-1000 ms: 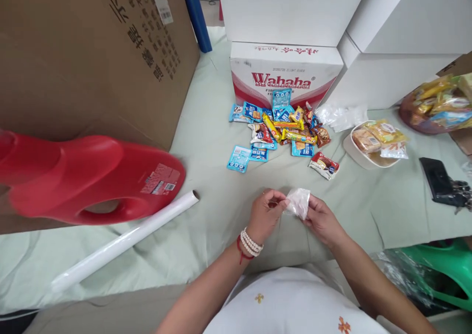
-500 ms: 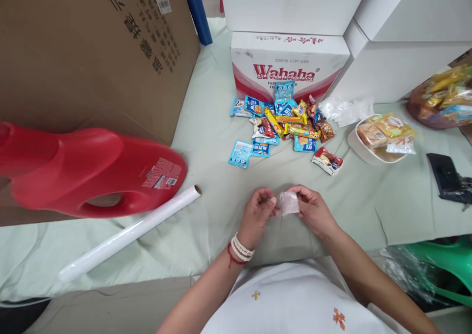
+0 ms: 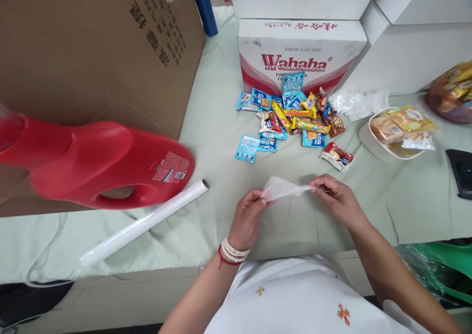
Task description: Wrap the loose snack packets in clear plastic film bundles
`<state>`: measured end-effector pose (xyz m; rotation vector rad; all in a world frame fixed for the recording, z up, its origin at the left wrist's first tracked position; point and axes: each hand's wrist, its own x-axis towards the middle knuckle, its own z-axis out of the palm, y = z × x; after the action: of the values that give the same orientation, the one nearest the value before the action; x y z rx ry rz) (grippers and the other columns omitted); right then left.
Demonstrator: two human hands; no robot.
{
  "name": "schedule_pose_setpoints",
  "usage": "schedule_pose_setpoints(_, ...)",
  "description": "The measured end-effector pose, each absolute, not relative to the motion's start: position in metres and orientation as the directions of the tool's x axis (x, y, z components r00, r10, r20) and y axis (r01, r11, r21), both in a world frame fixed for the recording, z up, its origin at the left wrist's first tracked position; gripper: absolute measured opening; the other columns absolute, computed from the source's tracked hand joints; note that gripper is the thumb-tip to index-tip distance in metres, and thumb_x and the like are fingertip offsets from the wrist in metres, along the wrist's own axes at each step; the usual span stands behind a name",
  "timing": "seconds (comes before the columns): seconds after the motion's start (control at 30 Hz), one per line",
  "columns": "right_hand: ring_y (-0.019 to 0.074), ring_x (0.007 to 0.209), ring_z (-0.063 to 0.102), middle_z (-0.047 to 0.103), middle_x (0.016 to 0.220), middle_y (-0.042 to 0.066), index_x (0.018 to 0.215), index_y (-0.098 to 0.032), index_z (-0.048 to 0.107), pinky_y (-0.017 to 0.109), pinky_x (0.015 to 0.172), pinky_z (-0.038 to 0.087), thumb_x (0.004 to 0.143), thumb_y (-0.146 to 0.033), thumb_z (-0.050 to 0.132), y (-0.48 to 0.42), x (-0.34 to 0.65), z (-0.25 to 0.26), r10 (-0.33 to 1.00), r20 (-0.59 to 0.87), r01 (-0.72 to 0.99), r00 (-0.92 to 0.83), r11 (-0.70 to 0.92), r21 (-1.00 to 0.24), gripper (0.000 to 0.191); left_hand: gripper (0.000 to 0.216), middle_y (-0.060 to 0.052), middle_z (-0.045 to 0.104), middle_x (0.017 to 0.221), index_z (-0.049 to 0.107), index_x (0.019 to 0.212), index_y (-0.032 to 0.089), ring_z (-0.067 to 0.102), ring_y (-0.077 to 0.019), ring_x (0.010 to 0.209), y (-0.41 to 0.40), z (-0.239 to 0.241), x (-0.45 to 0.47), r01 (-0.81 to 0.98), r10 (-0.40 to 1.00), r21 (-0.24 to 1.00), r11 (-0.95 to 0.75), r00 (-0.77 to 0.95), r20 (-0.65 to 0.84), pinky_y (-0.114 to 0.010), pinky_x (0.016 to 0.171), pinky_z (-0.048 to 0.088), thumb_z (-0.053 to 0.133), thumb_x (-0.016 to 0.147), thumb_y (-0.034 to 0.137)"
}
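Between my two hands a thin translucent plastic bag (image 3: 282, 188) is stretched above the cloth. My left hand (image 3: 248, 216) pinches its left end between thumb and fingers; white bead bracelets and a red cord circle that wrist. The narrow, gathered right end is pinched by my right hand (image 3: 337, 198). Beyond the bag lies a heap of wrapped snacks (image 3: 295, 115) in blue, yellow and red packets. A blue packet (image 3: 247, 148) lies at the heap's near left, and a red-and-white snack packet (image 3: 337, 156) at its near right.
A Wahaha carton (image 3: 298, 53) stands behind the snacks. To the left are a red jug (image 3: 110, 162), a white roll (image 3: 147, 222) and a large brown carton (image 3: 92, 53). On the right sit a white bowl (image 3: 372, 139) of packets, crumpled clear plastic (image 3: 356, 103) and a black phone (image 3: 460, 171).
My hands have moved apart, and the small folded plastic bag is now drawn out wide between them. My left hand has closed on its left end. The view has shifted slightly.
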<state>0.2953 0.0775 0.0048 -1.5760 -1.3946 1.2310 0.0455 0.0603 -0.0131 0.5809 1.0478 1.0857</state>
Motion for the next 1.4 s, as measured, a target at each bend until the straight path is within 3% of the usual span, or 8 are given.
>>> schedule_pose_setpoints(0.17, 0.0166, 0.063, 0.05, 0.063, 0.074, 0.001, 0.088, -0.023, 0.073, 0.029, 0.058, 0.04, 0.09, -0.054, 0.066, 0.065, 0.306, 0.013, 0.914, -0.389, 0.366, -0.111, -0.326, -0.872, 0.032, 0.036, 0.003, 0.07, 0.08, 0.063, 0.085, 0.02, 0.07, -0.0139, 0.08, 0.065, -0.007, 0.046, -0.574, 0.871, 0.684, 0.449, 0.11, -0.479, -0.033, 0.084, 0.058, 0.089, 0.07, 0.041)
schedule_pose_setpoints(0.3, 0.0182, 0.063, 0.05, 0.061, 0.075, 0.001, 0.089, -0.027, 0.069, 0.032, 0.062, 0.042, 0.094, -0.047, 0.063, 0.061, 0.292, 0.026, 0.994, -0.053, 0.564, 0.092, -0.096, -0.82, 0.022, 0.04, 0.001, 0.074, 0.08, 0.065, 0.083, 0.018, 0.073, -0.0161, 0.079, 0.064, -0.003, 0.053, -0.524, 0.878, 0.724, 0.449, 0.109, -0.466, -0.034, 0.082, 0.059, 0.091, 0.068, 0.044)
schedule_pose_setpoints(0.47, 0.0236, 0.094, 0.061, 0.069, 0.098, 0.007, 0.102, -0.026, 0.072, 0.036, 0.083, 0.05, 0.091, -0.045, 0.071, 0.071, 0.246, 0.028, 0.965, 0.072, 0.42, -0.254, 0.177, -0.89, 0.022, 0.032, -0.002, 0.077, 0.084, 0.072, 0.086, 0.017, 0.071, -0.0153, 0.082, 0.055, 0.0, 0.058, -0.43, 0.911, 0.806, 0.408, 0.137, -0.388, -0.031, 0.086, 0.057, 0.086, 0.076, 0.044)
schedule_pose_setpoints(0.63, 0.0158, 0.076, 0.057, 0.063, 0.085, 0.002, 0.091, -0.024, 0.07, 0.029, 0.071, 0.049, 0.091, -0.046, 0.071, 0.082, 0.24, 0.015, 0.977, -0.137, 0.107, -0.161, -0.121, -0.987, 0.023, 0.032, -0.002, 0.077, 0.088, 0.07, 0.088, 0.018, 0.073, -0.0174, 0.088, 0.053, 0.002, 0.046, -0.496, 0.902, 0.765, 0.411, 0.101, -0.419, -0.033, 0.087, 0.058, 0.084, 0.078, 0.045)
schedule_pose_setpoints(0.83, 0.0143, 0.073, 0.062, 0.065, 0.085, 0.0, 0.088, -0.023, 0.066, 0.026, 0.062, 0.054, 0.082, -0.051, 0.08, 0.083, 0.256, 0.018, 0.933, -0.36, -0.17, -0.007, -0.356, -0.919, 0.031, 0.038, 0.001, 0.071, 0.082, 0.06, 0.086, 0.02, 0.071, -0.0143, 0.078, 0.06, 0.003, 0.036, -0.608, 0.873, 0.678, 0.413, 0.054, -0.484, -0.029, 0.075, 0.059, 0.088, 0.073, 0.042)
schedule_pose_setpoints(1.07, 0.0045, 0.039, 0.037, 0.056, 0.064, -0.008, 0.089, -0.021, 0.06, 0.017, 0.032, 0.025, 0.071, -0.049, 0.087, 0.079, 0.238, 0.029, 0.853, -0.522, -0.327, -0.001, -0.493, -0.806, 0.043, 0.046, 0.005, 0.063, 0.082, 0.055, 0.095, 0.023, 0.06, -0.0075, 0.064, 0.068, 0.005, 0.039, -0.551, 0.885, 0.752, 0.363, -0.049, -0.463, -0.02, 0.059, 0.05, 0.079, 0.078, 0.058)
schedule_pose_setpoints(1.23, 0.0043, 0.041, 0.037, 0.056, 0.067, -0.008, 0.089, -0.022, 0.059, 0.017, 0.032, 0.024, 0.074, -0.049, 0.085, 0.079, 0.226, 0.032, 0.87, -0.468, -0.375, 0.158, -0.385, -0.843, 0.041, 0.072, -0.009, 0.062, 0.123, 0.054, 0.117, 0.024, 0.064, -0.0218, 0.108, 0.056, 0.001, 0.046, -0.424, 0.875, 0.806, 0.413, -0.061, -0.48, -0.031, 0.078, 0.055, 0.077, 0.07, 0.073)
schedule_pose_setpoints(1.4, 0.0062, 0.043, 0.043, 0.057, 0.07, -0.007, 0.093, -0.025, 0.056, 0.019, 0.037, 0.034, 0.091, -0.048, 0.071, 0.067, 0.214, 0.034, 0.912, -0.176, -0.205, 0.371, -0.105, -0.973, 0.028, 0.052, -0.008, 0.064, 0.111, 0.058, 0.107, 0.023, 0.062, -0.0215, 0.105, 0.036, 0.003, 0.055, -0.088, 0.905, 0.939, 0.332, -0.25, -0.344, -0.032, 0.083, 0.052, 0.07, 0.082, 0.067)
